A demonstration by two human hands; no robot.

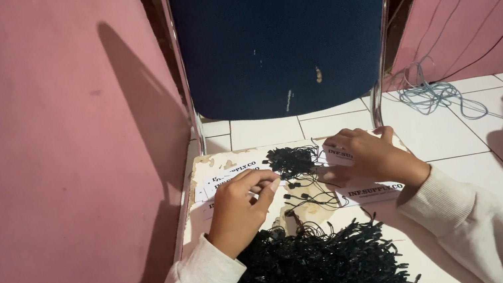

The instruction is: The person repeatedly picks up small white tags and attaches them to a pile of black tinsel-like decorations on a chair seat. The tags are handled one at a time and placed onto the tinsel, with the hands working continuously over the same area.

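Worn pale board (215, 165) under the hands: matt, its top layer peeling in rough patches at 10 o'clock. White printed paper tags (367, 193): smooth, flat, matt. Heap of black loop strings (316, 272) at 6 o'clock: thin cord with small plastic-looking ends, dull. Cream knit sleeves (480, 226): soft ribbed cloth. Dark blue chair back (284, 28) at 12 o'clock: scuffed covering, glossy metal tube frame. White floor tiles (438, 132): smooth, slight sheen. Pink walls (34, 129): matt paint.

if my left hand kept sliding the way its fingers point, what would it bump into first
Probably the small clump of black string loops. The left hand points right and slightly away, fingertips resting on the white printed tags, and that clump lies just beyond them. Depth is hard to judge, so it might pass beside it.
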